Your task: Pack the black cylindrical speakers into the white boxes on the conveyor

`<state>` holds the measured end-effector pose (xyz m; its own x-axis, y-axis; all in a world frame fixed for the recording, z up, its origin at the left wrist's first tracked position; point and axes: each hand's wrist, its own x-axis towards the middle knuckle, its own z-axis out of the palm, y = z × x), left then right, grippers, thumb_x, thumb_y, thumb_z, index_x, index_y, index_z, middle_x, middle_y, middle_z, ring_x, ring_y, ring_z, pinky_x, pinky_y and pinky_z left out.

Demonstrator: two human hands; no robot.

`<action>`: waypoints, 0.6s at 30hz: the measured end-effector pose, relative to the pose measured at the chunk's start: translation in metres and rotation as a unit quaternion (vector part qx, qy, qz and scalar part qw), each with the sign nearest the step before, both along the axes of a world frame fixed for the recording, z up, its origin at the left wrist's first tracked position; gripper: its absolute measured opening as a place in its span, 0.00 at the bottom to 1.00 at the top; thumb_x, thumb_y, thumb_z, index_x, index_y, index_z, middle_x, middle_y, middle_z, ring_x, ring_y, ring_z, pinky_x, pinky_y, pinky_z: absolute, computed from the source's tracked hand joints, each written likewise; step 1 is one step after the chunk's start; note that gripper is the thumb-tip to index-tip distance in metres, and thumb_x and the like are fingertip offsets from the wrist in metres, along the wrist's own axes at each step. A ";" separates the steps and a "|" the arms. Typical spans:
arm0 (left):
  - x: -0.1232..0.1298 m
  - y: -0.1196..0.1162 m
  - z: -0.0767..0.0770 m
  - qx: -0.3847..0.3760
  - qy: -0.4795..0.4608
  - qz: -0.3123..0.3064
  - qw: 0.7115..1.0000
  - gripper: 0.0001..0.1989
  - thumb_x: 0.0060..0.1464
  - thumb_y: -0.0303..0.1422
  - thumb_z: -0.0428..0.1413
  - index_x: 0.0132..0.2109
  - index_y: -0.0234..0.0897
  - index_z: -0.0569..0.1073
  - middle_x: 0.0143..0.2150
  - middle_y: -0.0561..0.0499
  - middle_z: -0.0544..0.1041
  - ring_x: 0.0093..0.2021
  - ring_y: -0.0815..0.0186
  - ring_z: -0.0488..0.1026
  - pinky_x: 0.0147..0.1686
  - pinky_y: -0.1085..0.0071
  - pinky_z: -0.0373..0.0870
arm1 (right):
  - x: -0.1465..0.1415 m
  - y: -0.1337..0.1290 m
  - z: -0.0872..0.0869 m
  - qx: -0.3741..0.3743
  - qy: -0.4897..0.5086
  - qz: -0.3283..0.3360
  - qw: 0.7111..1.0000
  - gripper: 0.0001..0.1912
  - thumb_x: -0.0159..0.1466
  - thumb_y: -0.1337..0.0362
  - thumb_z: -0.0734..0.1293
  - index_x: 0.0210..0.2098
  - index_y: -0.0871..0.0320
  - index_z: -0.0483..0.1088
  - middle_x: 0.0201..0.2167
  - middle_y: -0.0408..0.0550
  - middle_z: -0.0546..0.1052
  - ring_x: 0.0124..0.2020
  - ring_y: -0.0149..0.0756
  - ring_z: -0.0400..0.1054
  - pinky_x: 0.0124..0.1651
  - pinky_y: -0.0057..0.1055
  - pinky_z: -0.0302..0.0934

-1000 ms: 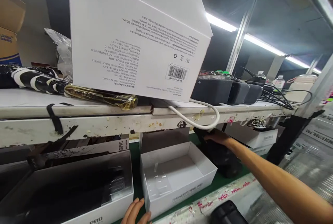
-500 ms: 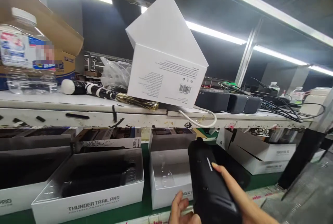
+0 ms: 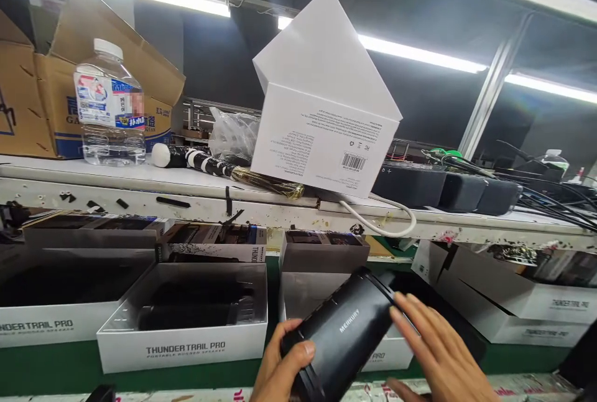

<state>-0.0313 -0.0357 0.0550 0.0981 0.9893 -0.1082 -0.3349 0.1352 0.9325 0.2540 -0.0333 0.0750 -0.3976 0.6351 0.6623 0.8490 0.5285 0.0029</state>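
Black speaker [image 3: 342,330] fills left grip [image 3: 295,352], right grip [image 3: 396,343] wide; white carton [image 3: 181,352] holds dark unit [image 3: 186,316].

Bright, cool light comes from tube lamps [image 3: 420,52] glaring white at eleven through two o'clock against a dim ceiling, leaving dark shadows inside the open boxes [image 3: 186,346] at seven to nine o'clock, while fine print looks soft and the wide view slants and stretches toward its edges.
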 end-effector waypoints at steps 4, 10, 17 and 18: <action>-0.018 0.009 0.022 0.017 0.101 -0.087 0.991 0.32 0.46 0.47 0.59 0.58 0.42 0.69 0.50 0.48 0.79 0.51 0.54 0.75 0.49 0.62 0.72 | -0.025 0.018 0.036 -0.028 -0.227 0.109 0.967 0.56 0.50 0.66 0.73 0.73 0.46 0.45 0.71 0.52 0.56 0.67 0.64 0.54 0.68 0.63 0.45; -0.007 0.033 0.019 0.068 0.288 0.059 0.953 0.32 0.63 0.55 0.42 0.66 0.43 0.63 0.73 0.47 0.58 0.72 0.55 0.53 0.70 0.57 0.53 | -0.037 0.052 0.042 -0.098 -0.221 0.016 0.970 0.58 0.42 0.71 0.73 0.71 0.51 0.53 0.65 0.57 0.65 0.61 0.62 0.61 0.63 0.57 0.57; 0.011 0.097 0.001 0.038 0.559 0.060 0.826 0.36 0.62 0.39 0.49 0.70 0.21 0.52 0.74 0.28 0.47 0.71 0.48 0.57 0.67 0.62 0.57 | -0.025 0.133 0.020 -0.116 -0.336 -0.096 0.930 0.58 0.38 0.79 0.77 0.68 0.60 0.60 0.63 0.69 0.65 0.62 0.68 0.59 0.63 0.60 0.55; 0.013 0.102 -0.001 0.026 0.564 0.060 0.823 0.36 0.63 0.40 0.49 0.70 0.21 0.54 0.74 0.27 0.48 0.69 0.47 0.61 0.65 0.61 0.61 | -0.029 0.140 0.012 -0.136 -0.336 -0.088 0.928 0.59 0.37 0.80 0.77 0.69 0.60 0.60 0.64 0.68 0.65 0.63 0.68 0.58 0.64 0.60 0.53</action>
<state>-0.0188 0.0666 0.0544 -0.1339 0.9908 -0.0209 0.7394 0.1139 0.6636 0.2253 0.1067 0.0870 -0.5372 0.8364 0.1087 0.7770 0.4407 0.4496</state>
